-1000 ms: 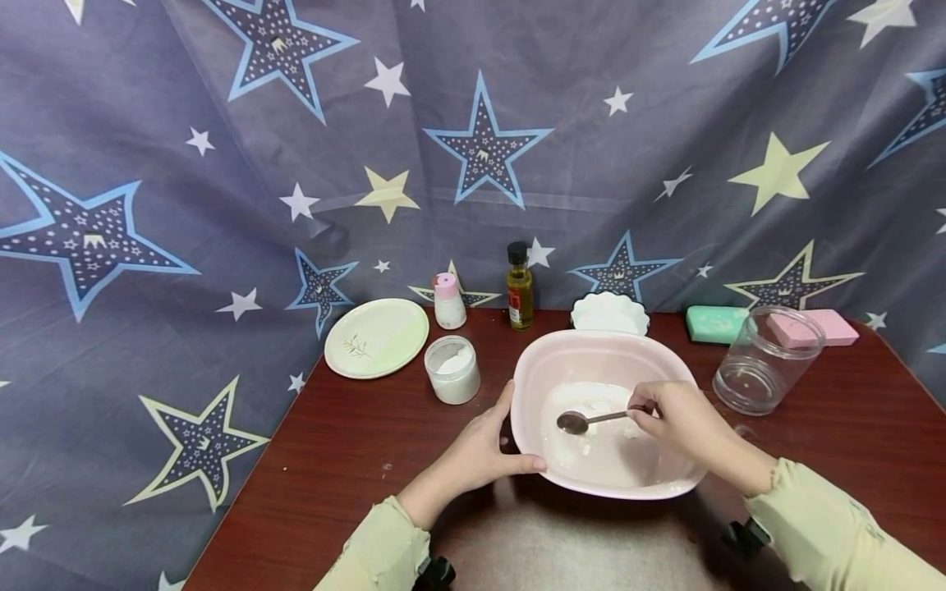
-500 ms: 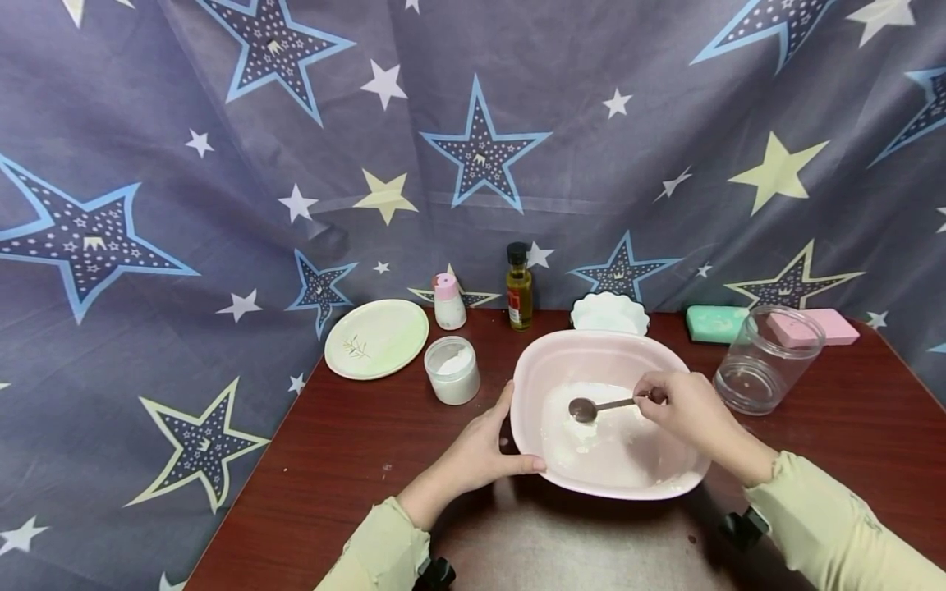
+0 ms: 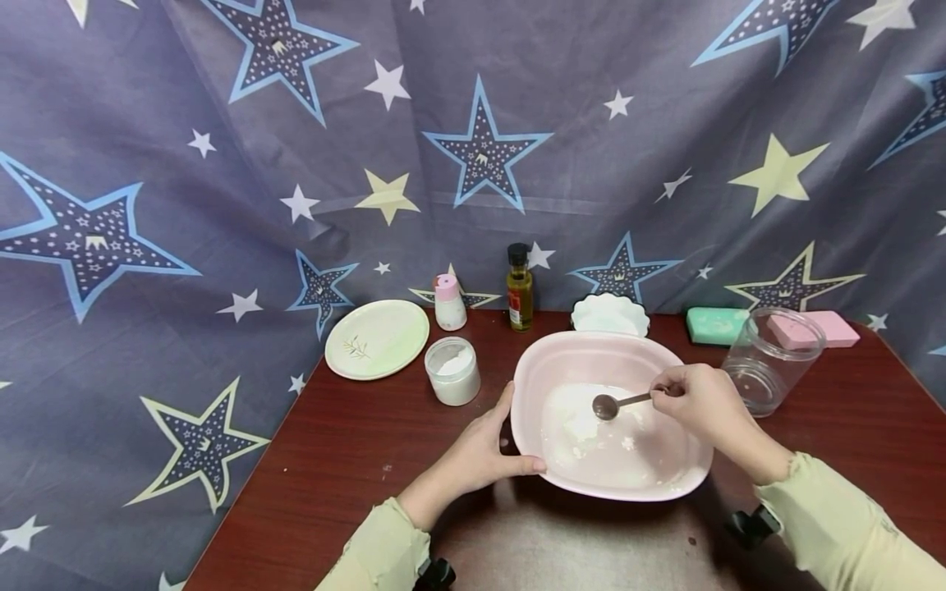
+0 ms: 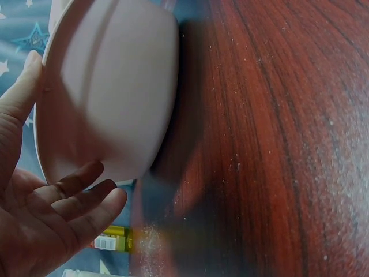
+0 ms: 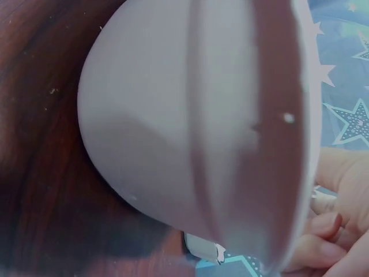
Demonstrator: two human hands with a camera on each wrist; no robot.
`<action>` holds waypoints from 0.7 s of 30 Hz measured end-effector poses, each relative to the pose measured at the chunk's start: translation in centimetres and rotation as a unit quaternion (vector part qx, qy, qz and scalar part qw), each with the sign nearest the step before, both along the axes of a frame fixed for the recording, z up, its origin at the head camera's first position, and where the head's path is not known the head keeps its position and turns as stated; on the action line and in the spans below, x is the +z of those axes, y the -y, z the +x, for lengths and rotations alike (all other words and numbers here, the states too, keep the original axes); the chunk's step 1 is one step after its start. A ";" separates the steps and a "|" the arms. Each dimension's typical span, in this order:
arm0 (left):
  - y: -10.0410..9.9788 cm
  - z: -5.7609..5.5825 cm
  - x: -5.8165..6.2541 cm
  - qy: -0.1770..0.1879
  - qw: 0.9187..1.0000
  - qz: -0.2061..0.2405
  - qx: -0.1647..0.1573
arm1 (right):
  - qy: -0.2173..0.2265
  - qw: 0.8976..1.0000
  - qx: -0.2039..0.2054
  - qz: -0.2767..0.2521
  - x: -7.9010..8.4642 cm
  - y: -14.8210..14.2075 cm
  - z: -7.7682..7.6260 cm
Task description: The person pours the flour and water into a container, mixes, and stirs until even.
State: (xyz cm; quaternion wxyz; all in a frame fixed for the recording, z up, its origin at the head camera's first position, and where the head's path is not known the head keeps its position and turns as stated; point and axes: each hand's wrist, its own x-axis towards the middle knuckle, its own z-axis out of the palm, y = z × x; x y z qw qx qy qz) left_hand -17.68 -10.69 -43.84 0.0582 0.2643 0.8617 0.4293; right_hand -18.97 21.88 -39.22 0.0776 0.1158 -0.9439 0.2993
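Note:
A pink basin (image 3: 606, 484) on the table holds white powder (image 3: 580, 427), spread and clumped over its bottom. My left hand (image 3: 484, 447) grips the basin's left side, its thumb at the near rim; in the left wrist view several fingers lie along the outer wall. Above the powder, my right hand (image 3: 698, 406) pinches the handle of a dark metal spoon (image 3: 606, 407). The spoon's bowl hangs over the basin's middle, and I cannot tell whether it touches powder. In the right wrist view the basin wall hides the spoon, and part of the right hand (image 5: 340, 231) shows beyond the rim.
Left of the basin stand a jar of white powder (image 3: 453, 373) and an oval plate (image 3: 377, 339). Behind are a pink-capped shaker (image 3: 449, 304), an oil bottle (image 3: 520, 291) and a scalloped white dish (image 3: 609, 313). A clear jar (image 3: 764, 369) and green (image 3: 715, 326) and pink blocks (image 3: 831, 328) stand right.
My right hand has drawn the spoon rightward and slightly back across the basin, and the powder beneath has shifted. The left hand stays in place on the basin.

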 end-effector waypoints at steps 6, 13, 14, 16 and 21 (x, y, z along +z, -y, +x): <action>-0.1 0.0 0.0 0.007 1.000 0.000 0.001 | -0.008 1.000 0.013 0.027 0.5 -1.0 0.6; -0.1 0.0 0.0 0.004 1.000 -0.003 0.003 | 0.010 0.998 0.047 0.038 1.1 -2.2 1.4; -0.1 0.0 0.0 0.004 1.000 -0.002 0.002 | 0.013 0.998 0.054 0.035 1.1 -2.3 1.5; 0.0 0.0 0.0 0.004 1.000 0.000 0.001 | 0.020 0.997 0.067 0.027 1.2 -2.6 1.7; 0.0 -0.1 -0.1 0.006 1.000 0.002 0.000 | 0.026 0.995 0.097 0.014 1.3 -2.8 2.2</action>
